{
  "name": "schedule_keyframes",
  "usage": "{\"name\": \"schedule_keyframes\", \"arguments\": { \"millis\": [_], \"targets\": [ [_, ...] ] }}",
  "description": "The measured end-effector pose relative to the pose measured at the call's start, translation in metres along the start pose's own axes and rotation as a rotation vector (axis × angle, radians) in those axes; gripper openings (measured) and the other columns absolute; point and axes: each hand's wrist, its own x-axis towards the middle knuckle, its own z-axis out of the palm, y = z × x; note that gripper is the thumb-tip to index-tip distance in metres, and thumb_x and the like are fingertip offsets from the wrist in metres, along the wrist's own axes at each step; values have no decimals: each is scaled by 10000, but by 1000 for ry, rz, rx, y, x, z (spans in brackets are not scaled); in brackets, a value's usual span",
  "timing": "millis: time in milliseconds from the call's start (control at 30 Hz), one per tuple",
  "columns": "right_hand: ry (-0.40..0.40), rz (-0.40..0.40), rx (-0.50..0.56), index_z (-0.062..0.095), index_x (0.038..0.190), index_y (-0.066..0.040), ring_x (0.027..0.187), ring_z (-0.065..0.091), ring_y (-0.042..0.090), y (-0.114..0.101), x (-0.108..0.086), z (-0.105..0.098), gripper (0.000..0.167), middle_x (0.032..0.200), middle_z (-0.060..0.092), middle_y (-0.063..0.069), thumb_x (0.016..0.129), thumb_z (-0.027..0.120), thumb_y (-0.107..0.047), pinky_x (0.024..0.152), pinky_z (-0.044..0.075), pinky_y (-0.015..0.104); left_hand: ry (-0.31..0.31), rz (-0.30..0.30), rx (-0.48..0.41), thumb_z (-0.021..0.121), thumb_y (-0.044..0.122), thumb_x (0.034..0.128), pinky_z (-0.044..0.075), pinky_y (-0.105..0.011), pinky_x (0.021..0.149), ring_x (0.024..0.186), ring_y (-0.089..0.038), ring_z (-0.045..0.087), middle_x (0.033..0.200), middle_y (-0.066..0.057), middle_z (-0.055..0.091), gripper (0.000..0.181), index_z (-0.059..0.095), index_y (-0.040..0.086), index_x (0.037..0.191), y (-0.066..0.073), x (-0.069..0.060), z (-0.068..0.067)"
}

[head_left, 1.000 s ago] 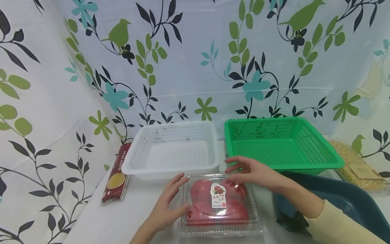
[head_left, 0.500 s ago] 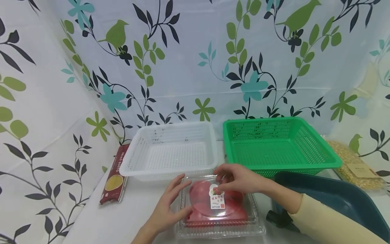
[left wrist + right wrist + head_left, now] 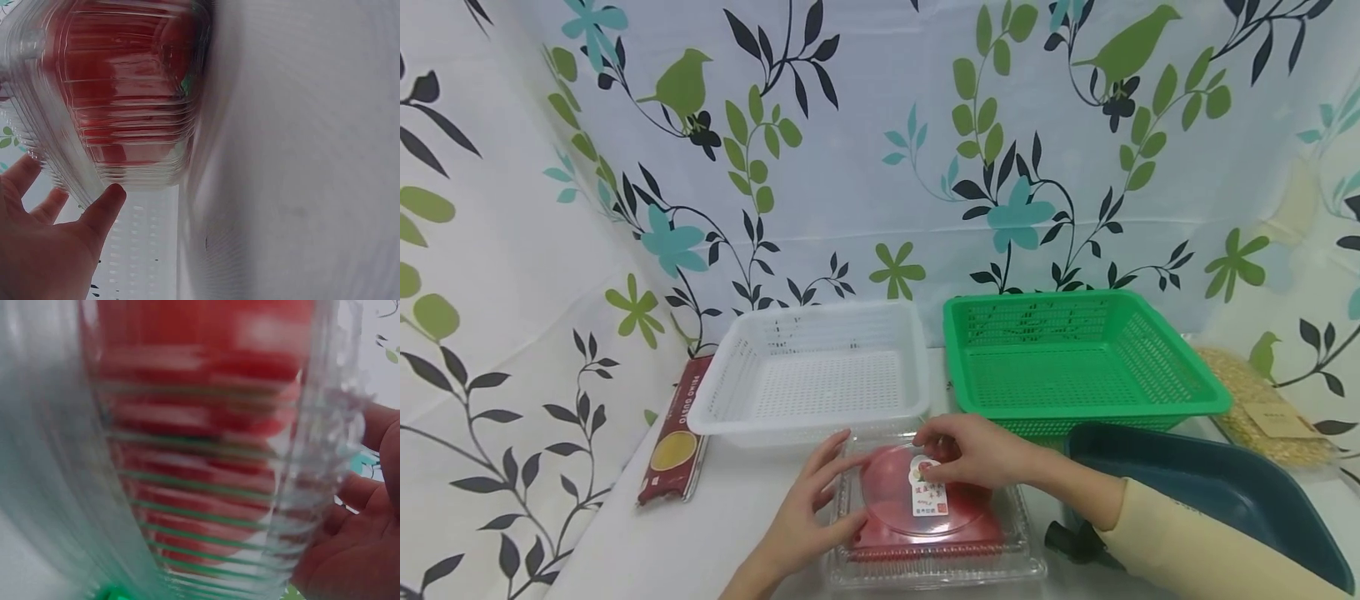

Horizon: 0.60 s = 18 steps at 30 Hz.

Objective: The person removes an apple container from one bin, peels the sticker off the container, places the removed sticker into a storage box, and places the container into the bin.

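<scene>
A clear plastic clamshell box [image 3: 910, 571] of large red fruit [image 3: 940, 533] stands near the front of the table. Its closed lid bears a white fruit label [image 3: 930, 498]. My left hand [image 3: 808, 512] is at the box's left side, fingers spread; in the left wrist view the thumb [image 3: 109, 200] meets the lid's rim. Over the lid is my right hand [image 3: 977, 452], its fingers loosely bent and the thumb at the label's upper part. Whether it touches the label is hard to tell. The right wrist view shows the ribbed box wall, with that hand [image 3: 369, 537] partly beyond it.
Behind the box stand a white basket [image 3: 820, 429] and a green basket [image 3: 1086, 412]. At right lie a dark blue tray [image 3: 1195, 492], a black object [image 3: 1078, 542] and a bag of yellow grains [image 3: 1270, 417]. A red packet [image 3: 677, 450] lies at left.
My right hand has moved left and down, from the box's back right corner to over the label. The left hand stays beside the box. The view has shifted slightly.
</scene>
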Motion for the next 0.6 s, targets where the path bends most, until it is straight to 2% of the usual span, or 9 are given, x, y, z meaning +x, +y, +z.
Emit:
{"name": "schedule_keyframes", "arguments": {
  "millis": [167,300,467,600],
  "targets": [
    [34,-22,-63,689,989,-105,745,514,74,-2,3,3,142,788,560,-96,896,777,-165,653,494,264,-3,-4,-13,789,196,862,414,-773,897,1437,-513,239,1599,-100,284,533,622,206,1367,0,1,0],
    [54,-7,-100,679,911,-138,726,518,54,-4,6,6,102,775,566,-116,893,779,-154,650,491,263,-4,0,-16,790,187,861,412,-776,897,1435,-516,239,1598,-72,282,537,618,202,1369,-1,0,0],
    [68,-12,-111,628,818,-173,687,514,48,-5,6,6,165,735,562,-126,904,762,-131,602,478,259,-8,-4,-12,788,196,865,412,-777,897,1436,-517,238,1601,-87,280,532,618,213,1370,-2,0,0],
    [64,-28,-86,605,822,-166,674,526,60,-4,5,6,177,729,568,-123,922,744,-120,593,477,254,-10,-8,-12,788,201,865,419,-773,893,1435,-518,240,1596,-135,283,522,625,203,1361,-1,0,0]
  ]
}}
